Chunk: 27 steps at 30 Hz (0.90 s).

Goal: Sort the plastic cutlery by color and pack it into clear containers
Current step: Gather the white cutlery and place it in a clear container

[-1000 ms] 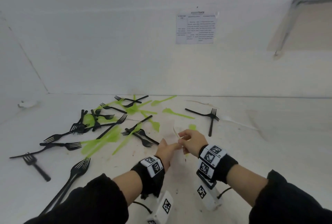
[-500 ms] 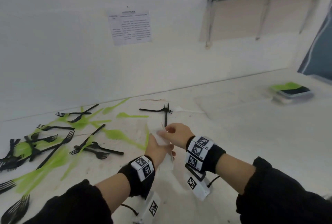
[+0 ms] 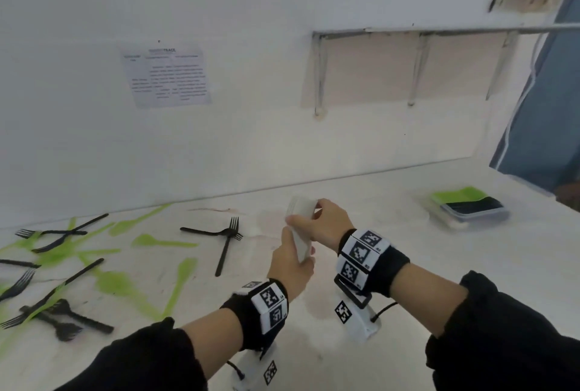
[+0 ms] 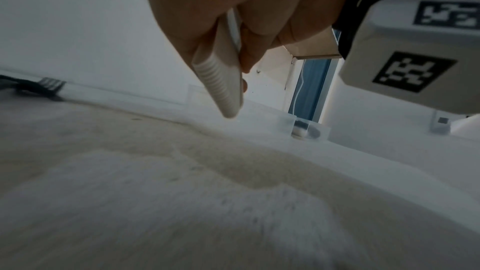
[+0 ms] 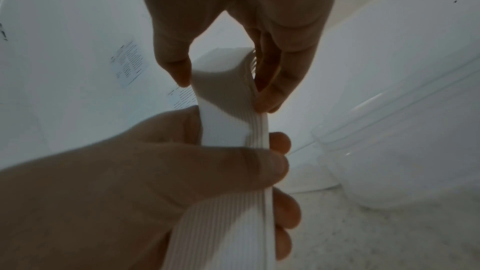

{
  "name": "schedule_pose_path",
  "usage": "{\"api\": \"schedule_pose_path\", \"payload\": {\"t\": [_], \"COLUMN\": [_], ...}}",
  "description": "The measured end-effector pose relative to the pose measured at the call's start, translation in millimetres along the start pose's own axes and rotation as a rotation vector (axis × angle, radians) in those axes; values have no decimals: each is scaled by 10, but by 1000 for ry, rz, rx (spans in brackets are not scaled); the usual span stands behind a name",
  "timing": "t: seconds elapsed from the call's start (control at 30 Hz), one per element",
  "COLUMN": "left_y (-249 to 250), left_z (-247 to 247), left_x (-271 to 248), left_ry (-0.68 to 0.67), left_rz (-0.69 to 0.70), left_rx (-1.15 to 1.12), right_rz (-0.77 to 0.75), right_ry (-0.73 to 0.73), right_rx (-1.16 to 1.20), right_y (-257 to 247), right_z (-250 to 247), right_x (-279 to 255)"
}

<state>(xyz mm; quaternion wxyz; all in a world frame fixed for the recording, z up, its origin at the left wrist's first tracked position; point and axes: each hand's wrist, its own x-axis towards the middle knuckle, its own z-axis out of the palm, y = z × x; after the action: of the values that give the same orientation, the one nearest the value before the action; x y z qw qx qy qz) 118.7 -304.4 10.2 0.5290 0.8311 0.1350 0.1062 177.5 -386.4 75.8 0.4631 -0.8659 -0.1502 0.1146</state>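
A stack of white plastic cutlery (image 3: 298, 207) stands nearly upright above the table, held by both hands. My left hand (image 3: 298, 246) grips its lower part, thumb on the near side. My right hand (image 3: 309, 213) pinches its upper end between thumb and fingers. In the right wrist view, the ribbed white stack (image 5: 228, 98) runs from the left hand (image 5: 155, 171) up to the right hand's fingertips (image 5: 275, 93). The left wrist view shows the stack's lower end (image 4: 221, 83) poking out below the left hand (image 4: 207, 17). Clear containers (image 3: 470, 211) at the far right hold green and black cutlery.
Black forks (image 3: 227, 243) and green spoons (image 3: 163, 241) lie scattered over the left half of the white table (image 3: 408, 265). A white wall with a taped sheet of paper (image 3: 166, 75) runs behind. A blue curtain (image 3: 539, 108) hangs at the right.
The view has swung to the right, bringing the containers into sight. Both hands have raised the white stack off the table and stood it more upright.
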Motion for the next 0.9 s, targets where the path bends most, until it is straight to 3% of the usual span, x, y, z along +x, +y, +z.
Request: {"api": "schedule_pose_path", "payload": {"t": [0.1, 0.27, 0.43, 0.57, 0.77, 0.9], "left_y": [180, 552, 689, 636, 336, 60], "left_z": [268, 541, 727, 730, 501, 477], "left_x": [188, 348, 581, 726, 1018, 1160], "left_ry": [33, -66, -51, -42, 259, 77], "left_rz": [-32, 4, -43, -103, -213, -238], "left_rx": [-13, -288, -399, -292, 127, 77], "right_rz": [-21, -94, -179, -259, -314, -313], "right_ry": [-54, -40, -152, -200, -364, -537], "right_rx": [-21, -34, -229, -375, -763, -1036], "right_y": [149, 268, 262, 285, 308, 456], "right_z": [-198, -538, -773, -893, -1002, -831], "right_x": [134, 389, 683, 917, 1287, 1474]}}
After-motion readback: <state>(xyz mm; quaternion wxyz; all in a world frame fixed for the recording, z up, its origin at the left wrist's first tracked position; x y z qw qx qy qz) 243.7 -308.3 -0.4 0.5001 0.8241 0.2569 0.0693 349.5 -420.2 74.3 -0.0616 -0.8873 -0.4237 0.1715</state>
